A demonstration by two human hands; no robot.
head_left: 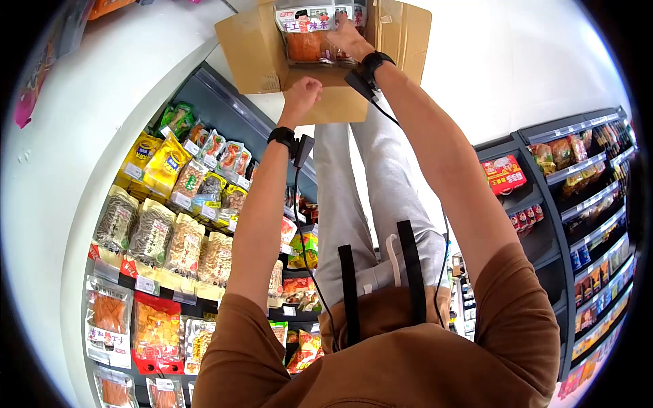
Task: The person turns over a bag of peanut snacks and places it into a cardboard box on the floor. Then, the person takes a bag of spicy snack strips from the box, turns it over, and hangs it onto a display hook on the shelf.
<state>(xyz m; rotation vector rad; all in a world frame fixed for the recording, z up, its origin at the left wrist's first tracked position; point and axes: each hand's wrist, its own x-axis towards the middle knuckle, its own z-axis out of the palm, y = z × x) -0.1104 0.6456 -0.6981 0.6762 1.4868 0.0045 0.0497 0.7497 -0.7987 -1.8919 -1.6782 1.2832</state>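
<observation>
An open cardboard box (pixel 255 58) with its flaps spread stands on the floor at the top centre. Clear snack packets (pixel 309 44) with orange-brown contents and white printed labels lie inside it. My right hand (pixel 349 39) reaches over the packets at the box's right part, its fingers on or just above one; whether they grip it cannot be made out. Near the front flap, my left hand (pixel 304 95) is closed, with its fingers curled and nothing visible in them.
To the left, a dark shelf unit (pixel 228 102) holds rows of bagged snacks (pixel 151 231). On the right stand more dark shelves (pixel 554 224) with a red box (pixel 503 174) and small packets. Black cables hang from both wrists.
</observation>
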